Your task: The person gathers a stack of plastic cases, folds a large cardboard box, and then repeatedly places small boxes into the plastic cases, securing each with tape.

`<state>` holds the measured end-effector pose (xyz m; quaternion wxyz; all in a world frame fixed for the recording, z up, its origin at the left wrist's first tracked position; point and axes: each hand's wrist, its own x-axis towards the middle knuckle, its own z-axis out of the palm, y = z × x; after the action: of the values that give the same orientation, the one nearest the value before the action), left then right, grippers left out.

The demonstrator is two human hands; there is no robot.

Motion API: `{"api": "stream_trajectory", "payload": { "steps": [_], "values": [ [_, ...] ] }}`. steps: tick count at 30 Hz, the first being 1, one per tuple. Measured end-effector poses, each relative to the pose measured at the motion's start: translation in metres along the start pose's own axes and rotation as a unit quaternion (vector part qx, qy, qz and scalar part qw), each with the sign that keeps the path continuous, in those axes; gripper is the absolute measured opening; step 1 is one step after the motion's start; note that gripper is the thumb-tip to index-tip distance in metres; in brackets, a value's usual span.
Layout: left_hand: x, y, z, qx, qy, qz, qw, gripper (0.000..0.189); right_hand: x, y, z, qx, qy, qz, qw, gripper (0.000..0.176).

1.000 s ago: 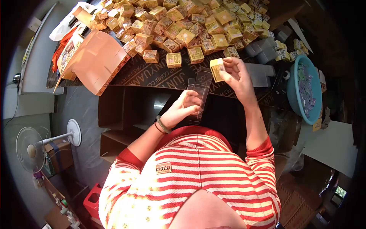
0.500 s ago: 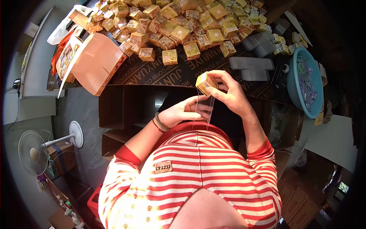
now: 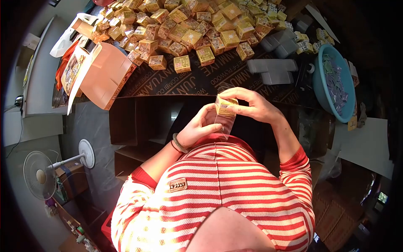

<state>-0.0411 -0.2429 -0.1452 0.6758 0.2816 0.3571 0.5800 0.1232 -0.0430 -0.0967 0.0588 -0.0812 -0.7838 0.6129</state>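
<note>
A clear plastic sleeve (image 3: 226,125) stands in front of my red-and-white striped top, gripped along its left side by my left hand (image 3: 199,127). My right hand (image 3: 257,106) pinches a small yellow printed box (image 3: 221,109) between thumb and fingers at the sleeve's middle. The box overlaps the sleeve in this view, and clear plastic shows both above and below it. Partly hidden behind the fingers is the box's right side.
A big heap of similar small boxes (image 3: 191,38) covers the back of the dark plywood table (image 3: 168,86). An open carton (image 3: 107,77) leans at the left. Clear plastic cases (image 3: 273,66) lie at the right, beside a blue basin (image 3: 322,88) of small packets. A white fan (image 3: 40,174) stands lower left.
The small box has moved down from above the sleeve's upper end to its middle. My right hand came down with it, and my left fingers closed further around the sleeve.
</note>
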Motion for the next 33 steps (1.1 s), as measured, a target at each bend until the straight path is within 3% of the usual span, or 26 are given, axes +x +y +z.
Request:
{"api": "stream_trajectory", "payload": {
  "steps": [2, 4, 9, 13, 16, 23, 29, 31, 33],
  "values": [
    [0.0, -0.005, 0.001, 0.02, 0.007, 0.024, 0.999, 0.058, -0.003, -0.001, 0.007, 0.002, 0.021, -0.025, 0.999, 0.041],
    [0.003, -0.009, -0.002, 0.011, 0.017, 0.031, 0.999, 0.062, -0.005, -0.005, 0.009, 0.066, 0.042, 0.027, 0.997, 0.04],
    [0.019, -0.001, 0.006, 0.007, -0.001, 0.065, 0.998, 0.058, -0.005, 0.001, 0.007, 0.086, 0.094, 0.027, 0.992, 0.039],
    [0.019, 0.002, 0.007, -0.042, -0.004, 0.03, 0.999, 0.056, -0.007, -0.002, 0.003, -0.003, 0.068, -0.005, 0.998, 0.032],
    [0.014, -0.008, 0.01, -0.058, 0.017, 0.015, 0.998, 0.054, -0.01, 0.0, 0.008, -0.062, 0.101, -0.025, 0.993, 0.032],
    [0.009, -0.01, 0.007, -0.04, 0.039, 0.012, 0.998, 0.053, -0.008, 0.007, 0.014, -0.027, 0.067, -0.056, 0.996, 0.029],
    [0.01, -0.01, 0.008, -0.053, 0.034, 0.014, 0.998, 0.057, -0.015, 0.01, 0.024, -0.145, 0.083, -0.06, 0.984, 0.026],
    [0.009, -0.008, 0.008, -0.039, 0.041, 0.03, 0.998, 0.06, -0.012, 0.004, 0.033, -0.125, 0.19, -0.095, 0.969, 0.029],
    [0.008, -0.003, 0.009, -0.012, 0.056, 0.045, 0.997, 0.062, -0.015, 0.017, 0.039, -0.041, 0.341, -0.026, 0.939, 0.03]
  ]
}}
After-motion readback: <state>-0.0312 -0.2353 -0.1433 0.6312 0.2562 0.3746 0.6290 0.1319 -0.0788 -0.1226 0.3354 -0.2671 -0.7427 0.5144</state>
